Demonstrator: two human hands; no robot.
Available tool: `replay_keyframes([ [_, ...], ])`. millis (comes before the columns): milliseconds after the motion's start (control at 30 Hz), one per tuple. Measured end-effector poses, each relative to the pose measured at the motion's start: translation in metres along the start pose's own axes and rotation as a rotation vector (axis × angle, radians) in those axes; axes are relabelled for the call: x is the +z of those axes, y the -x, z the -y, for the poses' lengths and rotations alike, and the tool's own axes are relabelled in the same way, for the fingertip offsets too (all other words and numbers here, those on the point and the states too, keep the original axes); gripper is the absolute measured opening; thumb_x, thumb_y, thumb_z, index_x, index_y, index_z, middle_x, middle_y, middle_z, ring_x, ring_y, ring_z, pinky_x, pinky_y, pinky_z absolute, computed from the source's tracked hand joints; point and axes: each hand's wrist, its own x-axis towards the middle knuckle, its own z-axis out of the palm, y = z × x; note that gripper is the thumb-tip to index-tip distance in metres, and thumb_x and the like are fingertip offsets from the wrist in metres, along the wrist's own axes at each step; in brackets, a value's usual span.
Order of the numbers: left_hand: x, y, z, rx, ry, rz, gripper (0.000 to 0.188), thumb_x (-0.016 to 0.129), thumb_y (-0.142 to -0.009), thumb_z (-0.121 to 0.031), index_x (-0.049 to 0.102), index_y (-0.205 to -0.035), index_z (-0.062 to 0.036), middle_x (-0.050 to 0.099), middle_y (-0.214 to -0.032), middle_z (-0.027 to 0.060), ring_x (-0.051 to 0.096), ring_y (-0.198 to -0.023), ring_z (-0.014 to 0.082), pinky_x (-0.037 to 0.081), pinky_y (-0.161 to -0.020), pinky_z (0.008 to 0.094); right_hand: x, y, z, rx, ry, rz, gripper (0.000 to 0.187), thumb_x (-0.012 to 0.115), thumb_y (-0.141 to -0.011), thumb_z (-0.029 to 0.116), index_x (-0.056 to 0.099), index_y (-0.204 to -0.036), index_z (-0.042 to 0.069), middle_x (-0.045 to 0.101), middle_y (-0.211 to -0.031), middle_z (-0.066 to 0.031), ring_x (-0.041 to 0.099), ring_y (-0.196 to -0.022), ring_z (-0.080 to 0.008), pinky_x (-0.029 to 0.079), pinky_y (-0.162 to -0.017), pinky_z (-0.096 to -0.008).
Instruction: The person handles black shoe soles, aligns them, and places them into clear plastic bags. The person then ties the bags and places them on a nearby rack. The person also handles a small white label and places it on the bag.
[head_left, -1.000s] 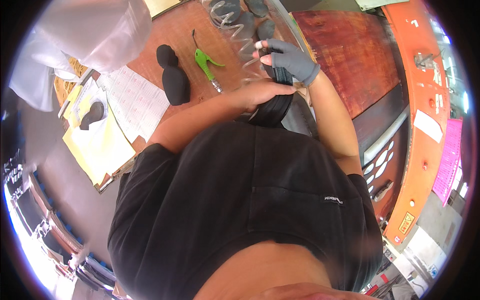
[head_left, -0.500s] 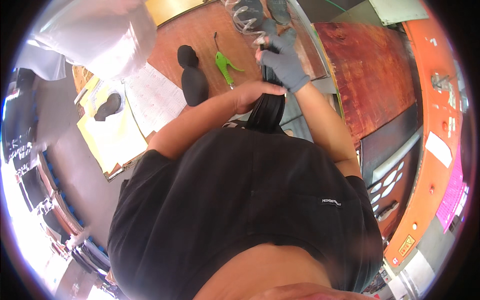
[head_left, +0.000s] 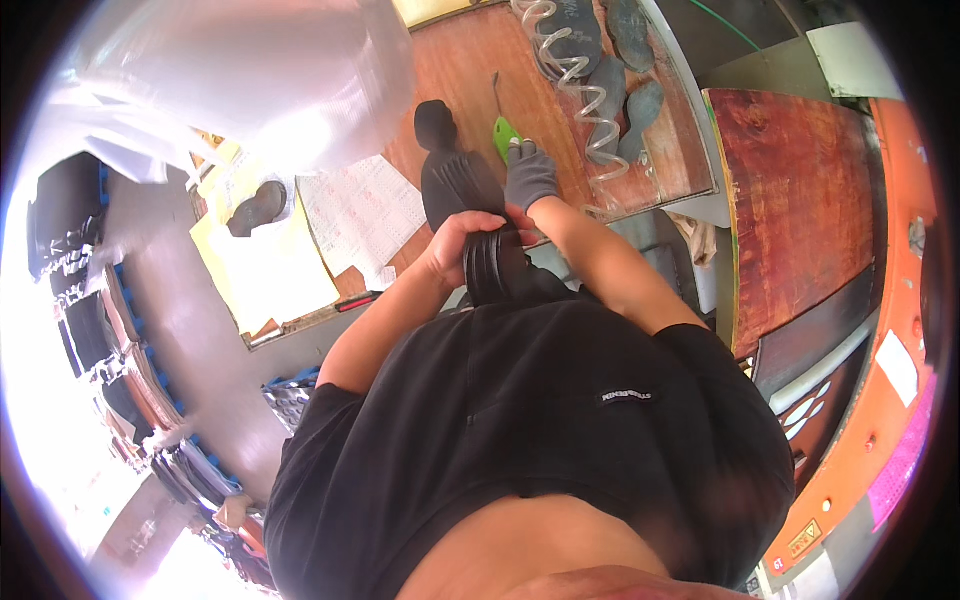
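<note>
My left hand (head_left: 462,243), bare, is closed round a stack of thin black sole-shaped pieces (head_left: 490,268) close to my shirt. The stack's upper end fans over the table towards a black sole-shaped pile (head_left: 436,125) lying there. My right hand (head_left: 531,177), in a grey glove with bare fingertips, is closed on a green air blow gun (head_left: 505,136). The gun's thin nozzle points away from me; its handle is hidden under the glove. A clear coiled air hose (head_left: 570,68) hangs just right of that hand.
Several dark soles (head_left: 628,35) lie at the far right of the wooden table (head_left: 465,50). Printed papers (head_left: 365,215) and a yellow sheet (head_left: 265,285) with a dark sole piece on it lie left. A large translucent bag (head_left: 270,85) stands far left. A reddish board (head_left: 795,200) is at right.
My right hand has left the black stack's far end and come onto the green air blow gun. The left hand still holds the stack, whose upper end has tilted left. The view has shifted.
</note>
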Motion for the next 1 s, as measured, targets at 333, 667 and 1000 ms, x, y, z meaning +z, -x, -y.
replay_keyframes([
  [333,0.031,-0.049,-0.024,-0.047,-0.125,0.050,0.031,0.053,-0.081,-0.020,0.055,-0.103,0.0024,0.061,-0.099,0.0190,0.058,-0.099,0.0354,0.048,-0.087,0.0467,-0.078,0.094,-0.086,0.011,-0.954,0.057,0.050,0.058,-0.075,0.020,0.048,-0.121,0.001,0.058,-0.105,-0.0182,0.057,-0.097,-0.0276,0.044,-0.085,-0.0356],
  [667,0.232,-0.171,0.064,0.028,-0.548,0.359,0.027,0.056,-0.081,-0.011,0.053,-0.106,-0.0006,0.060,-0.106,0.0165,0.058,-0.098,0.0334,0.047,-0.085,0.0452,-0.153,0.371,-0.171,0.171,-0.559,-0.430,0.048,0.057,-0.085,0.026,0.043,-0.125,0.003,0.051,-0.111,-0.0212,0.054,-0.101,-0.0316,0.043,-0.084,-0.0358],
  [1000,0.339,-0.229,0.238,0.225,-0.714,0.307,0.014,0.063,-0.075,0.001,0.059,-0.089,0.0013,0.061,-0.081,0.0095,0.060,-0.076,0.0218,0.049,-0.068,0.0356,-0.159,0.513,-0.216,0.564,-0.807,-0.878,0.036,0.057,-0.086,0.033,0.046,-0.105,0.004,0.058,-0.083,-0.0181,0.060,-0.079,-0.0344,0.045,-0.065,-0.0388],
])
